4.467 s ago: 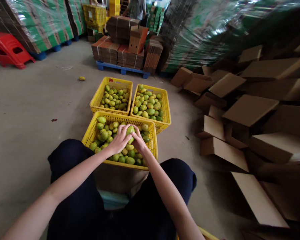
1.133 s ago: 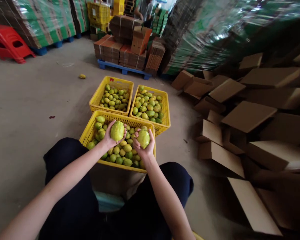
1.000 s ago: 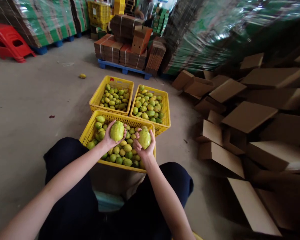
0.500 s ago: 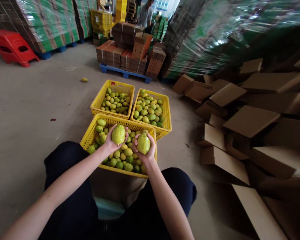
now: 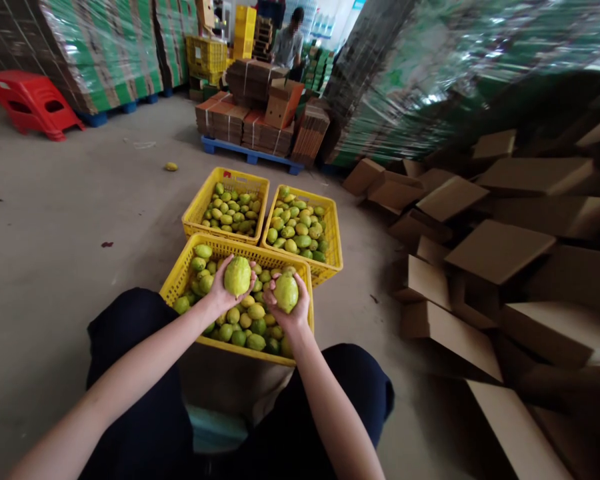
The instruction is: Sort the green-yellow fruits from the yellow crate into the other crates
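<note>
My left hand (image 5: 221,288) is wrapped round a yellow-green lemon (image 5: 237,277), with its pointed tip toward me. In my right hand (image 5: 298,313) is a second lemon (image 5: 286,292) of similar colour. Both hands are over the near yellow crate (image 5: 177,275), a little apart from each other. Loose green and yellow lemons (image 5: 255,311) lie in that crate, partly covered by my hands and forearms. Behind it, touching or close to it, stand a left yellow crate (image 5: 195,200) and a right yellow crate (image 5: 336,235), both holding more lemons.
Open cardboard boxes (image 5: 500,247) are heaped at the right. A blue pallet (image 5: 253,155) bears bundled flat cartons (image 5: 225,117) behind the crates. A red stool (image 5: 35,103) stands far left, and one lemon (image 5: 171,167) lies on the floor. A person (image 5: 290,43) is at the back.
The whole scene sits slightly lower in view as the camera tilts up a little. Both hands keep their lemons in nearly the same position.
</note>
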{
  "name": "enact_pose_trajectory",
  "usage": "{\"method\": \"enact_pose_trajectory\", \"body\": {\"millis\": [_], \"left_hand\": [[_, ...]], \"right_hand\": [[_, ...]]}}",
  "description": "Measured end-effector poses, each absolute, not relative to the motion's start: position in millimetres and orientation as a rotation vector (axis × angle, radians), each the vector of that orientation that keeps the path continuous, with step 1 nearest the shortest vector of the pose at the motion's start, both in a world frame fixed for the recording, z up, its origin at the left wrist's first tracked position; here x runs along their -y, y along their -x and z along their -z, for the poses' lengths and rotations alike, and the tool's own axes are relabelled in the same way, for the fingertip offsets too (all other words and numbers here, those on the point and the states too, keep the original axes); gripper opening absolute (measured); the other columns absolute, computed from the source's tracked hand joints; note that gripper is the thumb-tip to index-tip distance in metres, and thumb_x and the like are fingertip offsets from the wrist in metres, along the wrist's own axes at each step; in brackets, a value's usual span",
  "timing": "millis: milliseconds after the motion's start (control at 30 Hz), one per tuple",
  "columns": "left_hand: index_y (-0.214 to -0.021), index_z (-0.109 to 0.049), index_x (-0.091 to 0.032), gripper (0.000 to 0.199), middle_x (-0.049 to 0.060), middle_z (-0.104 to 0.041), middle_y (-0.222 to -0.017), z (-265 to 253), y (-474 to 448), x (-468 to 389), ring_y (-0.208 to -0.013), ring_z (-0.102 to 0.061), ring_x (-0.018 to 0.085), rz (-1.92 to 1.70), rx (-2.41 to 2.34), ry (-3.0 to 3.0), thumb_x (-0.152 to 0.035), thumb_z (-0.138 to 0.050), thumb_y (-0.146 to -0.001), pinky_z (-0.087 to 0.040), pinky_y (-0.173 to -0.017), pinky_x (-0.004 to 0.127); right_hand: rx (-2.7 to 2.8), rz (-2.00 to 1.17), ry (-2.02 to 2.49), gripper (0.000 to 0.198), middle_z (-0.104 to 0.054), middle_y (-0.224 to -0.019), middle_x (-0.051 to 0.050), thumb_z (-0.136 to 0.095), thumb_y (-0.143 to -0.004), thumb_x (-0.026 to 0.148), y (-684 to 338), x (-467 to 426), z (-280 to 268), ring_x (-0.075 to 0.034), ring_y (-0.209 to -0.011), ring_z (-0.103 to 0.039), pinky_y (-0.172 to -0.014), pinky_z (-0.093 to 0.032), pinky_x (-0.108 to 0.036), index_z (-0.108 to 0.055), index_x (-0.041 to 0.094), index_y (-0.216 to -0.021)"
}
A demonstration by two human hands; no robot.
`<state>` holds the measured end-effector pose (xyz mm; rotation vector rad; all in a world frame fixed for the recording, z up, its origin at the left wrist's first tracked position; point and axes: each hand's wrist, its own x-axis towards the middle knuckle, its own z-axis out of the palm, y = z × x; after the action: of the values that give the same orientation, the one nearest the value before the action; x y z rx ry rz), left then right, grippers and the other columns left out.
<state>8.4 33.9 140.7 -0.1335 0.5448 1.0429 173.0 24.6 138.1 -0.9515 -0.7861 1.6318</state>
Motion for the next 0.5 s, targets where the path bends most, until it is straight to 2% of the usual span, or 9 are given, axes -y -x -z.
{"method": "enact_pose_trajectory", "body": {"millis": [200,333,400,500], "left_hand": [[-0.102,-0.066,-0.008,0.046,0.010,-0.069,-0.068,-139.3,-7.6,-33.8,-0.063,-0.071,0.019,-1.064,-0.529,0.129,-0.046,-0.041,-0.097,-0.060,-0.056,0.026],[-0.103,-0.066,-0.008,0.046,0.010,-0.068,-0.068,-139.9,-7.1,-33.3,-0.062,-0.070,0.018,-1.063,-0.538,0.128,-0.046,-0.041,-0.097,-0.060,-0.055,0.026],[-0.104,-0.066,-0.008,0.046,0.010,-0.068,-0.069,-140.5,-6.4,-33.3,-0.063,-0.070,0.018,-1.062,-0.539,0.138,-0.046,-0.041,-0.097,-0.060,-0.055,0.026],[-0.107,-0.066,-0.009,0.046,0.009,-0.068,-0.069,-141.9,-4.5,-33.6,-0.063,-0.070,0.018,-1.075,-0.543,0.155,-0.046,-0.042,-0.097,-0.060,-0.054,0.027]], "right_hand": [[0.805,-1.728,0.935,0.046,-0.056,-0.063,-0.005,-0.047,-0.076,0.067,-171.6,-21.1,-139.5,-0.015,-0.046,-0.043,-0.035,-0.028,-0.026,-0.060,0.022,-0.074],[0.703,-1.838,0.867,0.042,-0.062,-0.067,-0.008,-0.053,-0.073,0.060,-171.8,-22.7,-134.0,-0.015,-0.048,-0.047,-0.033,-0.022,-0.022,-0.062,0.019,-0.073],[0.648,-1.842,0.896,0.038,-0.064,-0.070,-0.009,-0.056,-0.072,0.057,-172.5,-24.1,-130.5,-0.017,-0.053,-0.053,-0.033,-0.027,-0.022,-0.062,0.019,-0.072],[0.627,-1.833,1.009,0.033,-0.065,-0.067,-0.007,-0.067,-0.067,0.052,-171.6,-25.1,-123.8,-0.022,-0.061,-0.062,-0.039,-0.044,-0.029,-0.062,0.021,-0.072]]}}
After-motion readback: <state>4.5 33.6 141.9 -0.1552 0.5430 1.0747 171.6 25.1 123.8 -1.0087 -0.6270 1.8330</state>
